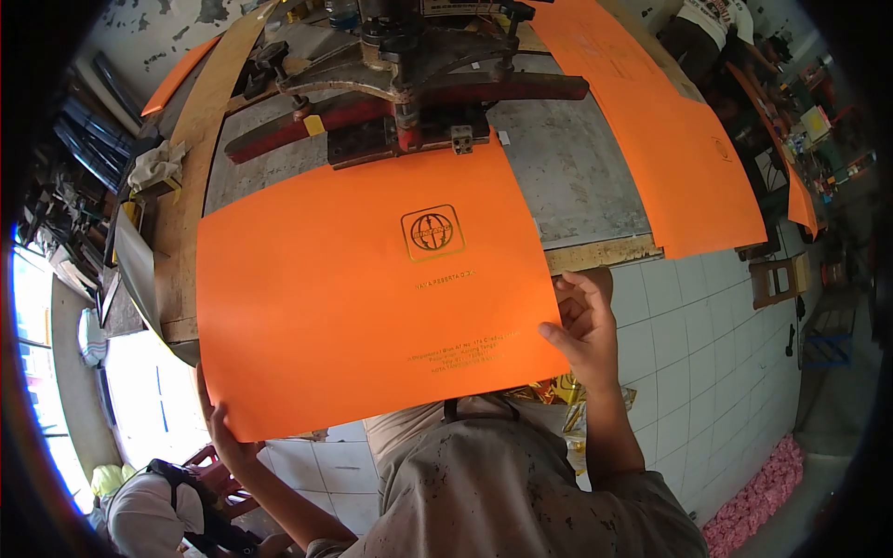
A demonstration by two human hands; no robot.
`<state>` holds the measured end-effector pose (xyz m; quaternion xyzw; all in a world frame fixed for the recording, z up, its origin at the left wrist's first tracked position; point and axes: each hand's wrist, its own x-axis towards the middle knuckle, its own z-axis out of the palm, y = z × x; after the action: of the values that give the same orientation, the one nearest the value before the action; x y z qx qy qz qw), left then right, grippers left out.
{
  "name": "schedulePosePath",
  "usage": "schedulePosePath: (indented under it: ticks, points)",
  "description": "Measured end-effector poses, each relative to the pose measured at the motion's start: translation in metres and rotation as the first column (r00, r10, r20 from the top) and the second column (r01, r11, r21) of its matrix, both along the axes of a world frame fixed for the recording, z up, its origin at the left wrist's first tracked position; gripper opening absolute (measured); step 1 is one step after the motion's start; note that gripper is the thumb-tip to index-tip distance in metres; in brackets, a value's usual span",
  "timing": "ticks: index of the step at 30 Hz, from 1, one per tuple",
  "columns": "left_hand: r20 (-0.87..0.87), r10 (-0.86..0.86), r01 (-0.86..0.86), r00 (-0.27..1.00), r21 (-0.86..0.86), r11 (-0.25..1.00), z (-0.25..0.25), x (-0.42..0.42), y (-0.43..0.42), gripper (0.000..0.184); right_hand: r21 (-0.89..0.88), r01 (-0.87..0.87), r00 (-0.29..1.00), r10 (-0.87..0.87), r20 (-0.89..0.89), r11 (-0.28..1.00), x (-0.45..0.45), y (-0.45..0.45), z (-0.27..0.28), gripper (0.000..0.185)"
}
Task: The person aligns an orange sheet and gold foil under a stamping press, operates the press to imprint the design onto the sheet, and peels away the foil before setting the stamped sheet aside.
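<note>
A large orange sheet [316, 298] of card is held up in front of me, tilted. It bears a gold globe emblem and several lines of gold lettering. My left hand [231, 439] grips its lower left corner, with part of the fingers hidden behind it. At the right edge, my right hand [588, 330] has its thumb on the card and its fingers curled beside the edge. The sheet's far edge reaches the dark metal head of a press [405, 139], just beyond it.
Under the press is a grey metal plate [577, 177] with wooden borders. More orange sheets [693, 167] lie stacked along the right. Gold foil [572, 409] lies near my lap. Other people [153, 511] are at lower left and upper right [712, 28]. Pink material [758, 502] lies on the floor.
</note>
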<state>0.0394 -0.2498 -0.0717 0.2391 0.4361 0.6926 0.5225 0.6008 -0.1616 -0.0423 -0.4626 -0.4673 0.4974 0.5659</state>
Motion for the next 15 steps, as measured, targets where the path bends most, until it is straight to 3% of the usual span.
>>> schedulePosePath:
  ticks: [1, 2, 4, 5, 7, 8, 10, 12, 14, 15]
  points:
    - [0.243, -0.01, -0.002, 0.97, 0.047, 0.999, -0.022, -0.015, -0.009, 0.062, -0.071, -0.012, 0.991, 0.002, -0.134, 0.997, -0.001, -0.004, 0.0, 0.073]
    - [0.373, 0.142, -0.174, 0.917, 0.052, 0.983, -0.033, -0.003, -0.009, 0.064, -0.081, -0.062, 0.949, 0.033, -0.312, 0.995, -0.002, -0.007, -0.002, 0.076]
    - [0.394, -0.225, 0.081, 0.891, 0.35, 0.933, -0.076, 0.029, -0.011, 0.063, -0.079, -0.161, 0.768, 0.075, -0.637, 0.984, -0.007, -0.014, -0.011, 0.083]
    - [0.591, -0.257, 0.051, 0.765, 0.343, 0.938, -0.095, 0.053, -0.013, 0.062, -0.115, -0.202, 0.789, 0.092, -0.607, 0.973, -0.009, -0.021, -0.021, 0.085]
    - [0.717, -0.28, 0.1, 0.638, 0.283, 0.954, -0.083, 0.118, -0.004, 0.059, -0.187, -0.29, 0.824, 0.145, -0.548, 0.938, -0.011, -0.031, -0.039, 0.089]
    - [0.682, -0.288, 0.178, 0.673, 0.229, 0.957, -0.066, 0.15, 0.007, 0.058, -0.236, -0.222, 0.882, 0.092, -0.462, 0.946, -0.02, -0.032, -0.029, 0.075]
    - [0.82, -0.135, 0.085, 0.556, 0.105, 0.991, -0.08, 0.178, 0.008, 0.06, -0.293, -0.201, 0.895, 0.053, -0.443, 0.935, -0.018, -0.035, -0.031, 0.065]
    - [0.666, -0.374, 0.223, 0.645, 0.305, 0.926, -0.14, 0.192, -0.002, 0.06, -0.309, -0.176, 0.889, 0.016, -0.458, 0.935, -0.018, -0.04, -0.026, 0.051]
    - [0.775, -0.441, 0.39, 0.453, 0.272, 0.88, -0.14, 0.215, 0.015, 0.059, -0.311, -0.171, 0.91, 0.028, -0.414, 0.935, -0.018, -0.043, -0.027, 0.052]
    - [0.776, -0.466, 0.454, 0.424, 0.263, 0.851, -0.115, 0.234, 0.029, 0.057, -0.309, -0.164, 0.919, 0.031, -0.393, 0.937, -0.019, -0.045, -0.028, 0.052]
